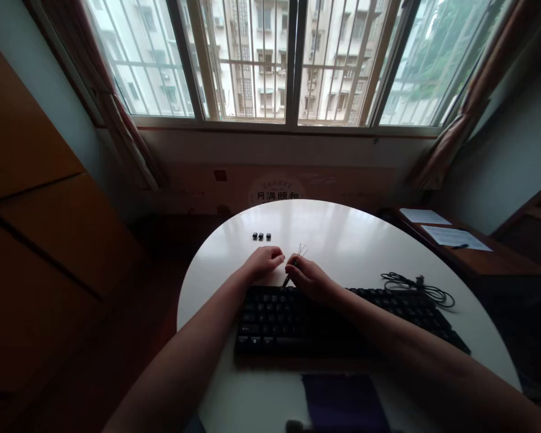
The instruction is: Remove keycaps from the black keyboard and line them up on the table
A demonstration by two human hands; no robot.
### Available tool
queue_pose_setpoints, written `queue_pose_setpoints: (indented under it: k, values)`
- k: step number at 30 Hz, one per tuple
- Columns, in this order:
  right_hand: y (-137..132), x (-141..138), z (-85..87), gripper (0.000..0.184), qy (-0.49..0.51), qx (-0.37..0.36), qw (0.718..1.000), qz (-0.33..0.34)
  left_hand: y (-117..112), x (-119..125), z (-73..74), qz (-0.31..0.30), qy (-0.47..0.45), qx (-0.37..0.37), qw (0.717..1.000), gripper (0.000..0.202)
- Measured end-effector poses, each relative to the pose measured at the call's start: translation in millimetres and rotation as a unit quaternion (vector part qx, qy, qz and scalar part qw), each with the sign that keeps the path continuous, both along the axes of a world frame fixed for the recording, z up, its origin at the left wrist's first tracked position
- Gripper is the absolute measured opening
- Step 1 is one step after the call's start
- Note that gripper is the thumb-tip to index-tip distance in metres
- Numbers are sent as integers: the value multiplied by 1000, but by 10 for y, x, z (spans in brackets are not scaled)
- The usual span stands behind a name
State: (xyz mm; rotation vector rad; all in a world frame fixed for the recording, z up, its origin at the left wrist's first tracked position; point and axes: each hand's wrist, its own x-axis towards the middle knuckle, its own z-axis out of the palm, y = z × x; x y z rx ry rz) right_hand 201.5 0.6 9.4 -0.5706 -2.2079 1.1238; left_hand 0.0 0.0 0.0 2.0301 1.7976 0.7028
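Observation:
A black keyboard lies across the round white table. My right hand is closed around a keycap puller. Thin wire loops of the puller stick up above the fingers, and its dark lower end points down at the keyboard's top row. Just to the left, my left hand rests by the keyboard's back edge with its fingers curled together; whether anything is in them is hidden. Beyond it, three small black keycaps stand in a row on the table. My right forearm covers part of the keys.
A coiled black cable lies at the keyboard's back right. Near the front of the white table is a dark purple cloth-like piece. Sheets of paper and a pen lie on a brown side table at right.

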Motion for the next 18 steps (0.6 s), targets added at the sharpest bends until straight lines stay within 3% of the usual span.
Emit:
queue_pose_setpoints:
  k: [9, 18]
  values:
    - [-26, 12, 72, 25, -43, 36, 998, 43, 40, -33, -26, 1, -13, -22, 1000, 29]
    - [-114, -13, 82, 14, -102, 147, 982, 63, 49, -72, 4, -1, -49, -27, 998, 29]
